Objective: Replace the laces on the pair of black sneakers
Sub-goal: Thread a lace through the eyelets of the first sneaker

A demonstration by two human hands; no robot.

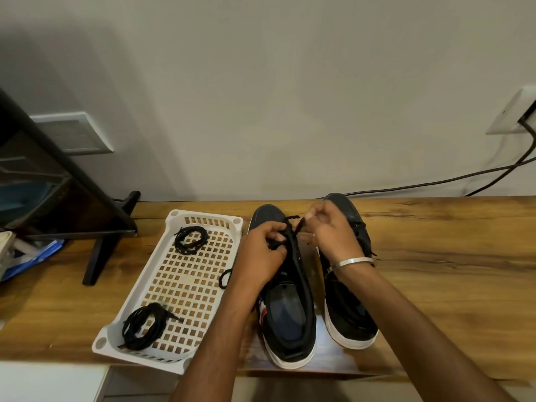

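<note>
Two black sneakers with white soles stand side by side on the wooden table, toes toward the wall: the left sneaker [290, 311] and the right sneaker [348, 314]. Over the left sneaker's front eyelets, my left hand [261, 256] pinches a black lace [291, 227]. My right hand [333, 230], with a metal bangle on its wrist, pinches the same lace from the other side. A loose lace end [224, 278] hangs over the tray's rim by my left wrist. Two coiled black laces lie in the white tray: one far [190, 239], one near [146, 324].
The white perforated tray [185, 288] sits left of the sneakers. A dark stand [95, 227] and a blue item [32, 256] occupy the table's left end. A black cable [435, 182] runs along the wall from a socket at the right.
</note>
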